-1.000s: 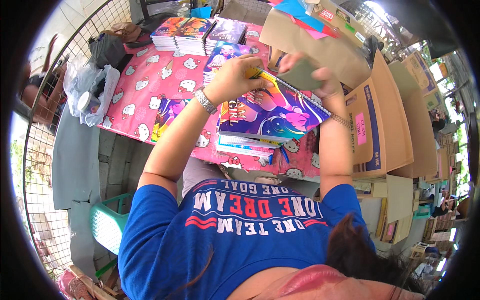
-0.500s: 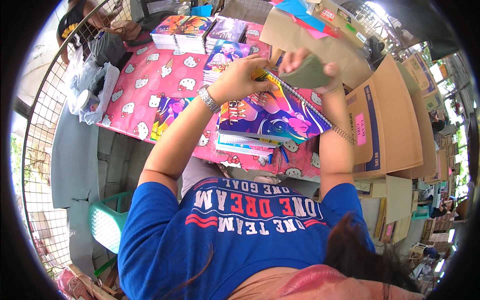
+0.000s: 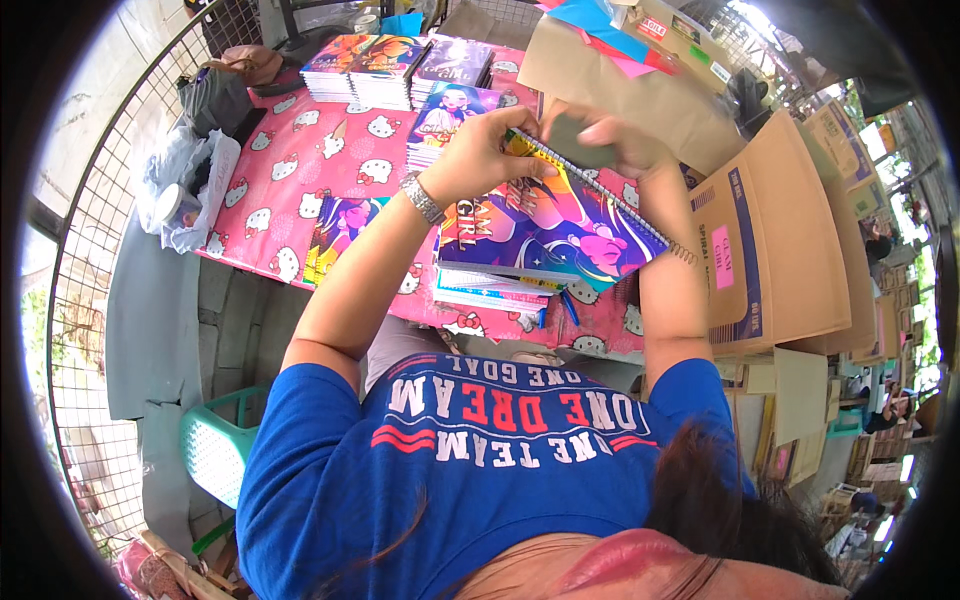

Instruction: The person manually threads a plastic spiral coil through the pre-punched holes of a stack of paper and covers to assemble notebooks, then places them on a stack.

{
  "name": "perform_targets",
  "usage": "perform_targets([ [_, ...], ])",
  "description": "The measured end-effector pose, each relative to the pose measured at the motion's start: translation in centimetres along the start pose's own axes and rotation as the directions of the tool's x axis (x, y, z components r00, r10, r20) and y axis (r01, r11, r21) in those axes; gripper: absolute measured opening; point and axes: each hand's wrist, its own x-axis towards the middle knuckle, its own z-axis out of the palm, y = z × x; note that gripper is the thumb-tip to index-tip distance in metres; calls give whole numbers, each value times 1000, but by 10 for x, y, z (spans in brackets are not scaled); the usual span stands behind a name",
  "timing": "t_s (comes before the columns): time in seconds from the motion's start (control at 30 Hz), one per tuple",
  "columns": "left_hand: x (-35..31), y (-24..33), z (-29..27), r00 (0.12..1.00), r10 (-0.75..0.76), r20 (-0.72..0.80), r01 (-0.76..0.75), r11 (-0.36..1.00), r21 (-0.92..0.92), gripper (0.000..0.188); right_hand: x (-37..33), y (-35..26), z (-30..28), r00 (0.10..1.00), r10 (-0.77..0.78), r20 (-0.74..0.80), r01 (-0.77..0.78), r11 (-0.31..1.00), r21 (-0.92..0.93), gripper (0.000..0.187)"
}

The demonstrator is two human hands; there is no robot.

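My left hand [image 3: 480, 150] pinches the far corner of a purple notebook [image 3: 575, 225] over a stack [image 3: 490, 290] at the table's [image 3: 320, 175] near side; my right hand [image 3: 637, 150] grips a grey-green pad [image 3: 580, 145] beside the spiral wire [image 3: 681, 250]. Keeping these 2 grips light should help alignment.

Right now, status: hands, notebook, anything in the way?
Left hand pinching notebook at upper edge. Right hand holding grey-green piece by wire coil, contact unclear. Coil end juts past cover near right forearm.
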Motion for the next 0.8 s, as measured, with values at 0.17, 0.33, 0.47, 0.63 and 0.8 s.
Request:
perform_targets([
  [0.17, -1, 12, -4, 996, -72, -57, 74, 996, 41, 28, -34, 92, -27, 905, 159, -394, -190, 981, -42, 45],
  [0.33, -4, 7, 5, 980, 18, -199, 3, 995, 102, 20, -83, 224, -2, 644, -270, -716, -447, 626, -639, 51],
  [0.47, -12, 6, 17, 872, 285, -397, -137, 922, 363, 25, -118, 284, 89, 428, -499, -754, -597, 470, -650, 55],
  [0.63, -16, 10, 20, 892, 100, -441, 41, 953, 299, 28, -154, 295, 202, 494, -257, -831, -829, 148, -539, 64],
  [0.8, -10, 10, 25, 847, 276, -454, -107, 925, 364, 21, -174, 291, 181, 417, -72, -906, -846, 333, -416, 68],
])
